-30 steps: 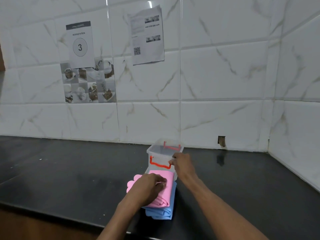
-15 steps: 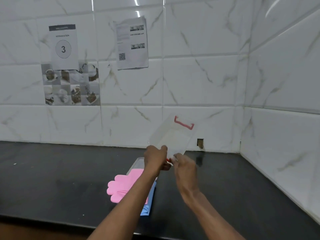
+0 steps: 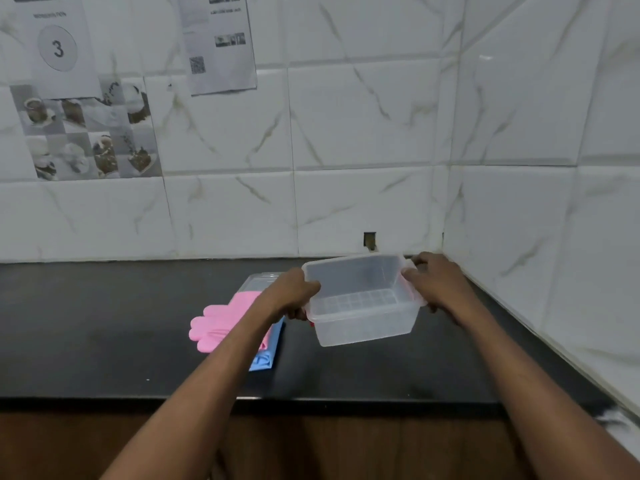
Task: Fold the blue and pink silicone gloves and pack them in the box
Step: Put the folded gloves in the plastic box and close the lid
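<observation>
Both forearms stretched forward, bare. Left hand (image 3: 292,292) clamped on one short side of the box (image 3: 363,303), right hand (image 3: 434,280) on the opposite side, fingers curled over the rim.

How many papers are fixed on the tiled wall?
2. The sheet with the number 3 is at the upper left, partly cut off by the frame. The sheet with a QR code hangs to its right. Others may lie outside the view.

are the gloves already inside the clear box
No, the box held between both hands is empty, while the pink glove and blue glove lie on the counter.
</observation>
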A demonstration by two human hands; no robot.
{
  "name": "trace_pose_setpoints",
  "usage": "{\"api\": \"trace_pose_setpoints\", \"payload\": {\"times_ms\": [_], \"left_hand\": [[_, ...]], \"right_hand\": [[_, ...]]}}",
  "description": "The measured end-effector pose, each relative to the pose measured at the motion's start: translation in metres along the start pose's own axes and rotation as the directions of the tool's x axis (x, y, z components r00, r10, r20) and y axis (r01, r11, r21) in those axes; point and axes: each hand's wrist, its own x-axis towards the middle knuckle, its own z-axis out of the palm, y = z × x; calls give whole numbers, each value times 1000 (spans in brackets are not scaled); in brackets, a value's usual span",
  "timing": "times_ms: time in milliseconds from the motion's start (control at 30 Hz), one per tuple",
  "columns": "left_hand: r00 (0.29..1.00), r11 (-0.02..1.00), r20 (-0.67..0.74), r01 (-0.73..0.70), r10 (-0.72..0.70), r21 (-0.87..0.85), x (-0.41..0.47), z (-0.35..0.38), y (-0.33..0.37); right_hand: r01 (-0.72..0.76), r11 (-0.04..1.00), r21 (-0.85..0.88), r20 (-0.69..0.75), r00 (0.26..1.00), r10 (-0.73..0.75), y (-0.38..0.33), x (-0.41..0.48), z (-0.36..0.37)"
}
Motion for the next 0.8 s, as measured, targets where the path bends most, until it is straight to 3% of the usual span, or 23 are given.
{"api": "trace_pose_setpoints", "payload": {"times_ms": [133,300,800], "left_hand": [[1000,996,-16,-8,9,84,8,18,-6],[991,985,-123,-29,50,173,23,25,-13],[977,975,-191,-50,93,215,53,38,-17]], "right_hand": [[12,989,-150,9,1000,-10,10,-6,9],[-38,977,-209,20,999,43,10,-1,16],[-138,973,-184,30,989,146,22,19,29]]}}
